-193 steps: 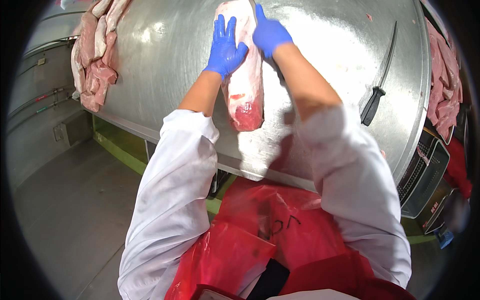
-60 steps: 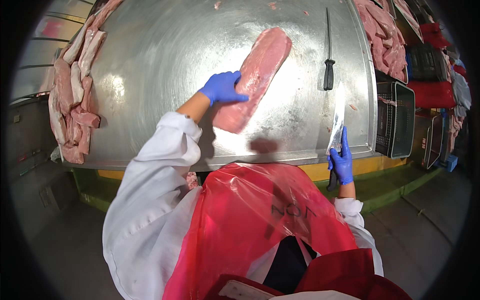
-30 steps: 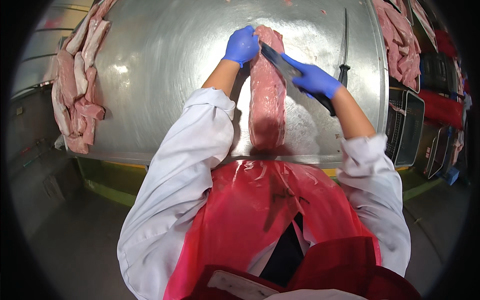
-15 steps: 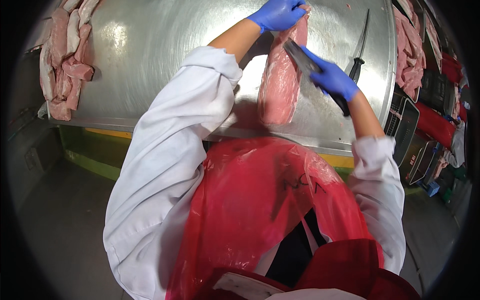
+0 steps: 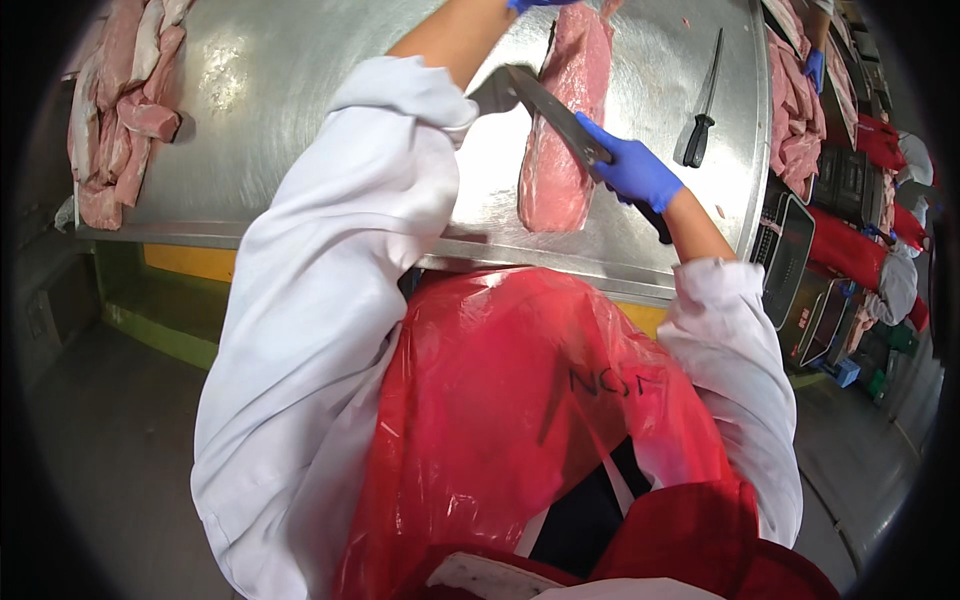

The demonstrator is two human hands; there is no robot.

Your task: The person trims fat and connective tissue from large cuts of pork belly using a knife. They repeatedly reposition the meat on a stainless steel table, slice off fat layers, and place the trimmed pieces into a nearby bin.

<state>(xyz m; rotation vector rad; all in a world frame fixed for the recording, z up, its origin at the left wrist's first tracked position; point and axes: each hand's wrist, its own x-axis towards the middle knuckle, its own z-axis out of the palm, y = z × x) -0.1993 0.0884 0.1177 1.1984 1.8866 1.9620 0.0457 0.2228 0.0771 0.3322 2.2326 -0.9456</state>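
Observation:
A long piece of pale pink meat (image 5: 565,150), looking like pork loin, lies lengthwise on the metal table (image 5: 330,120) in front of me. My right hand (image 5: 637,176), in a blue glove, is closed round the dark handle of a knife (image 5: 550,112). Its broad blade slants across the meat, with the tip past the left edge; whether it touches is unclear. My left hand (image 5: 535,3), also gloved in blue, is at the top edge by the meat's far end. Most of it is cut off, so its fingers are hidden.
Right of the meat lies a slim, pointed tool with a black handle (image 5: 697,142). Several meat strips (image 5: 125,110) are heaped at the table's left end. Beyond its right edge are more meat (image 5: 795,130), dark crates (image 5: 787,255) and a co-worker's blue-gloved hand (image 5: 815,68).
The knife has swung from the meat's right side across to its left edge. My left hand has mostly slipped out past the top edge. A co-worker's hand has appeared at the right.

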